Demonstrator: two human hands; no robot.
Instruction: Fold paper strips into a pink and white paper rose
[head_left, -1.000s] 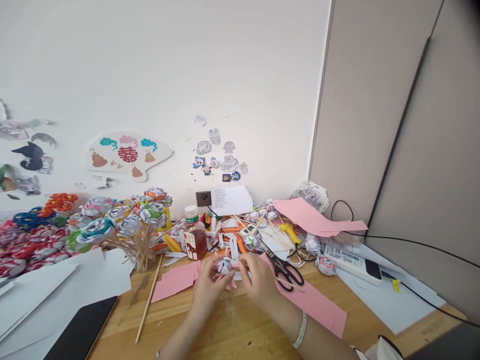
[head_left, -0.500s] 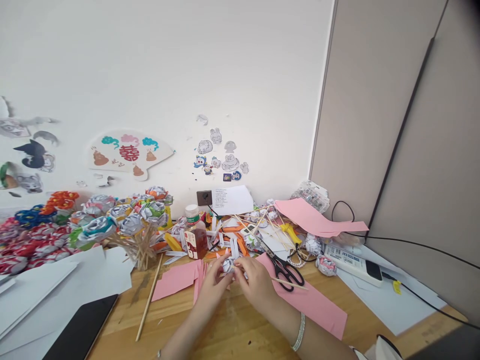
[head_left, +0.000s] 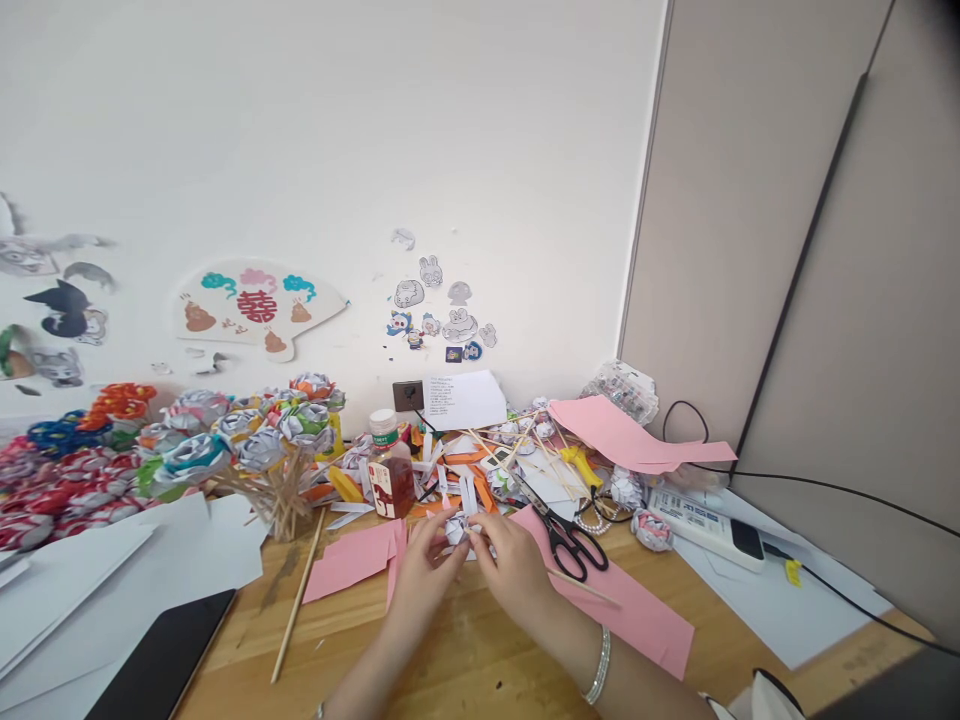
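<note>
Both my hands meet low in the middle of the wooden desk [head_left: 465,660]. My left hand [head_left: 426,574] and my right hand [head_left: 510,570] pinch a small rolled paper flower [head_left: 457,528] of white and grey paper between their fingertips. A thin wooden skewer [head_left: 585,590] sticks out to the right from under my right hand, over a pink paper strip [head_left: 637,620]. Another pink sheet [head_left: 352,560] lies just left of my left hand. A silver bracelet [head_left: 602,662] circles my right wrist.
Black-handled scissors [head_left: 566,540] lie right of my hands. A brown glue bottle [head_left: 390,478] stands behind them amid paper scraps. Finished paper flowers on sticks [head_left: 255,450] fill the left. White sheets [head_left: 112,580], a dark tablet [head_left: 161,665], a loose skewer [head_left: 296,600], a power strip [head_left: 705,525] and cables surround.
My hands have shifted slightly and turned the paper flower between the fingers; the skewer's free end has dropped a little to the right.
</note>
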